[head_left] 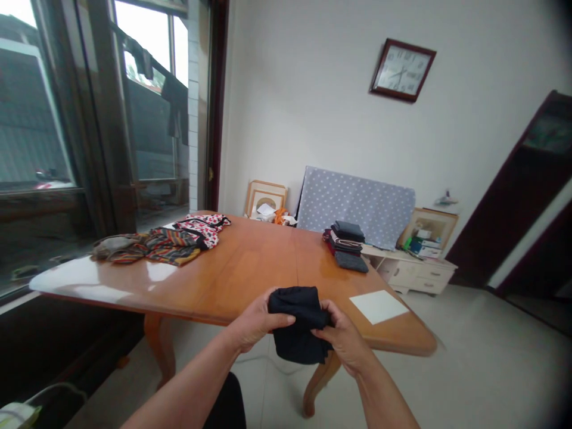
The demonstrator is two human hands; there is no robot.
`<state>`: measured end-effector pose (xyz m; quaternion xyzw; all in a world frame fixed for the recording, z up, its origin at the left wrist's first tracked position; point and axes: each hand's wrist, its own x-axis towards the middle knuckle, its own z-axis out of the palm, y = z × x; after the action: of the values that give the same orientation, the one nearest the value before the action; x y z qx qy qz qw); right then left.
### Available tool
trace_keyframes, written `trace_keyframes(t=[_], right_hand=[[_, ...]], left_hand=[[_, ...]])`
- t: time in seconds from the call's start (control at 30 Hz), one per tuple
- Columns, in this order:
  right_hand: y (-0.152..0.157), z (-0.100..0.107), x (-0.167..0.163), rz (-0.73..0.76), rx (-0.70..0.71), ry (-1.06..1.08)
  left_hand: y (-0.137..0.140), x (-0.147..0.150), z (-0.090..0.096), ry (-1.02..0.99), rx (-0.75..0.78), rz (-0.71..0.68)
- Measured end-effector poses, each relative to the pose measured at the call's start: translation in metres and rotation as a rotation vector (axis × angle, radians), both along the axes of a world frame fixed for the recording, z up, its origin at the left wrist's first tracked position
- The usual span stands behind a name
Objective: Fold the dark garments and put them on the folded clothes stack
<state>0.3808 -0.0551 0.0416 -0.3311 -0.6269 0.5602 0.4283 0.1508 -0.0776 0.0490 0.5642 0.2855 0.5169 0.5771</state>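
Note:
A black piece of folded cloth (298, 342), its kind not clear, is held up in front of the table's near edge. My left hand (257, 322) grips its left side, thumb lying across the front and fingers behind. On the right side, my right hand (340, 333) pinches the fabric between thumb and fingers. The upper part of the cloth is folded over, and the lower part hangs down. Beyond it, on the right of the table, stands a stack of folded clothes (347, 238) in dark and striped fabrics.
The wooden table (254, 256) carries loose patterned clothes (172, 244) at the left and a white sheet (379, 306) near the right corner. Behind it are a low white cabinet (415, 274) and a large panel under a dotted cloth (357, 202). Glass doors (152, 119) stand at left.

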Motion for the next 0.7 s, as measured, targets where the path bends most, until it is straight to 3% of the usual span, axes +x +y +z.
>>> trace_keyframes(t=[0.27,0.4,0.53,0.6,0.7], right_hand=[[-0.033,0.002,-0.014,0.014,0.059,-0.118],[-0.045,-0.003,-0.027,-0.148,0.198,-0.256],[-0.050,-0.006,-0.039,-0.279,0.423,-0.354],[-0.048,-0.008,-0.042,-0.260,0.496,-0.326],[-0.044,-0.009,-0.043,-0.184,0.442,-0.224]], left_hand=[[-0.028,-0.005,-0.011,-0.146,-0.068,0.128],[-0.037,-0.009,-0.017,-0.152,-0.121,0.179],[-0.044,-0.013,-0.021,-0.123,-0.118,0.240],[-0.047,-0.014,-0.022,-0.122,-0.131,0.239],[-0.051,-0.014,-0.024,-0.163,-0.146,0.173]])
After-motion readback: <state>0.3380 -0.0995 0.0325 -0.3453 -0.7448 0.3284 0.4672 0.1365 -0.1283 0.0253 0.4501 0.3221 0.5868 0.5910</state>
